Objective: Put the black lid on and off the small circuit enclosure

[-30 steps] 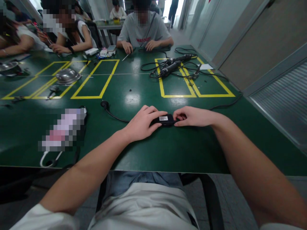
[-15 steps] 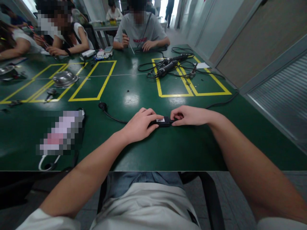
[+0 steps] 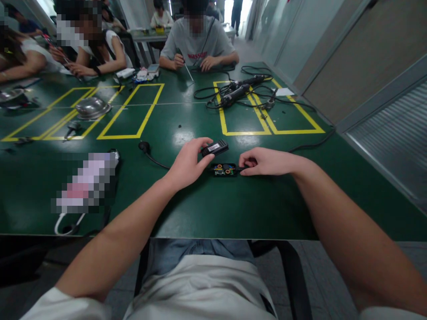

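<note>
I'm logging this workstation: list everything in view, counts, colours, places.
Lid: 1, black, centre
Open circuit box: 1, black, centre
Plug: 1, black, left
Corded tools: 2, black, far right
Metal bowls: 2, silver, far left
Loose parts: several, dark, far left
Thin tool: 1, silver, far centre
Pixelated item: 1, pinkish, near left
Paper: 1, white, far right
Co-workers: several, mostly pale tops, opposite
Table: 1, green, yellow-taped, middle
Near chair: 1, black, bottom
Left hand: 1, bare, on lid
Right hand: 1, bare, on cable

The case (image 3: 224,170) sits on the desk (image 3: 260,209) between the hands (image 3: 187,166), the cover (image 3: 218,147) behind it. The plug (image 3: 144,146) lies left of them, the bowl (image 3: 92,108) beyond it, tools (image 3: 235,94) beyond the right hand (image 3: 267,161).
</note>
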The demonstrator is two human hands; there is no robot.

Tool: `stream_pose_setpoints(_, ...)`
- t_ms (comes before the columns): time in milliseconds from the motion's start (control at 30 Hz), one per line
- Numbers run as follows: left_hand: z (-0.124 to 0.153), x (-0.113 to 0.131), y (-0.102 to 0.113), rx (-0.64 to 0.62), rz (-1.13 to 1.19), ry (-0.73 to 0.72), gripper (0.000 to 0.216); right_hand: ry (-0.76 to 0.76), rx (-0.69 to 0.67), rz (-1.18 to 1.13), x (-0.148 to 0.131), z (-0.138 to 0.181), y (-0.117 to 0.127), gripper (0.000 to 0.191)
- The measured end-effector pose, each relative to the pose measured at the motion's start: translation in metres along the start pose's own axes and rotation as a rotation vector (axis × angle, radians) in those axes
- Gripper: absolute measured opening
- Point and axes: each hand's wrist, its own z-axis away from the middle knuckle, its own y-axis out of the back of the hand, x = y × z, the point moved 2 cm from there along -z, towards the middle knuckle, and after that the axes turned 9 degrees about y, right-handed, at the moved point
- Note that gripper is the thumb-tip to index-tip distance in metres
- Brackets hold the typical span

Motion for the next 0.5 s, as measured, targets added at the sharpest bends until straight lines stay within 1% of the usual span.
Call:
stream_pose_setpoints(67,-0.003,-0.006,0.002,-0.022,-0.141,0.039,0.032,-0.013,0.003,-0.013,-0.001,0.001,0.001,0.051)
stream_pose_setpoints(133,-0.004,-0.011,0.002,-0.074,-0.229,0.064,0.029,-0.048,-0.001,-0.032,0.0,0.003,0.003,0.059)
stream_pose_setpoints(200,-0.005,-0.013,0.003,-0.092,-0.241,0.076,0.03,-0.098,0.002,-0.031,0.003,0.006,0.007,0.065)
stream_pose_setpoints(300,-0.006,-0.01,0.011,-0.048,-0.231,0.097,0.028,-0.152,-0.015,0.001,0.007,0.01,0.013,0.071)
stream_pose_setpoints(333,-0.007,-0.009,0.014,-0.06,-0.238,0.113,0.026,-0.159,-0.021,0.011,0.008,0.011,0.014,0.073)
stream_pose_setpoints(367,-0.008,-0.009,0.017,-0.107,-0.251,0.134,0.027,-0.162,-0.027,0.019,0.009,0.011,0.015,0.074)
stream_pose_setpoints(433,-0.009,-0.009,0.021,-0.298,-0.27,0.176,0.037,-0.163,-0.033,0.029,0.01,0.012,0.016,0.075)
stream_pose_setpoints(500,-0.009,-0.01,0.024,-0.433,-0.276,0.184,0.043,-0.167,-0.035,0.04,0.01,0.012,0.015,0.075)
